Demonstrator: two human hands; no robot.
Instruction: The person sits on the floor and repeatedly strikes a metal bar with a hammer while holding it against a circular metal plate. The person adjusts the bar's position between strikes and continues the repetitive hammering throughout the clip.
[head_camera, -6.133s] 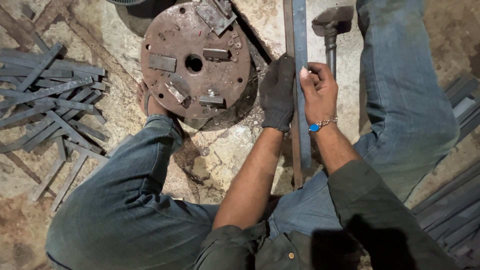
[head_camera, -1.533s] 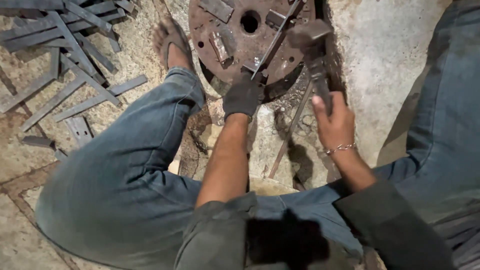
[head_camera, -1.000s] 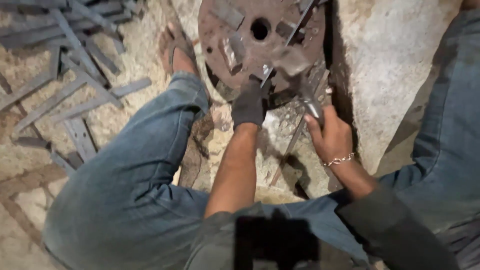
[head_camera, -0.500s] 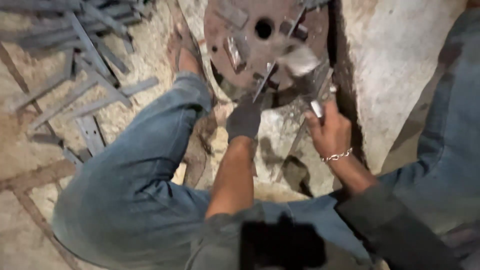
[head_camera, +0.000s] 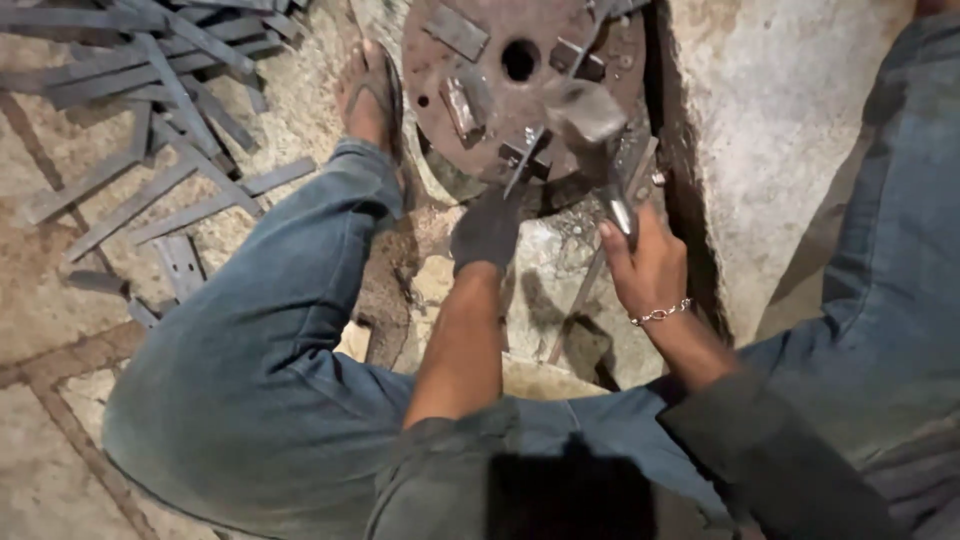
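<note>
Your left hand (head_camera: 487, 228), in a dark work glove, has its grip pinched on the near end of a thin flat grey steel strip (head_camera: 556, 100). The strip runs from the glove toward 1 o'clock across the face of a round rusty iron disc (head_camera: 470, 110) that lies on the floor at 12 o'clock from you. The disc has a hole near its middle and several small rectangular blocks fixed to its face; the strip lies between two of them near the disc's 6 o'clock edge.

Your bare right hand (head_camera: 648, 268), with a thin chain bracelet at the wrist, has its grip wrapped tight around the handle of a grey metal hammer (head_camera: 585, 112). The hammer's head is blurred and sits above the disc's lower right part, just beside the strip; whether it touches cannot be told.

At 3 o'clock of the disc stands a pale rough concrete block (head_camera: 780, 130). At 10 o'clock, well apart from your hands, a loose pile of flat grey metal strips (head_camera: 150, 90) lies on the sandy stone floor (head_camera: 60, 300). Your left foot in a sandal (head_camera: 372, 88) rests just beside the disc's 9 o'clock edge.
</note>
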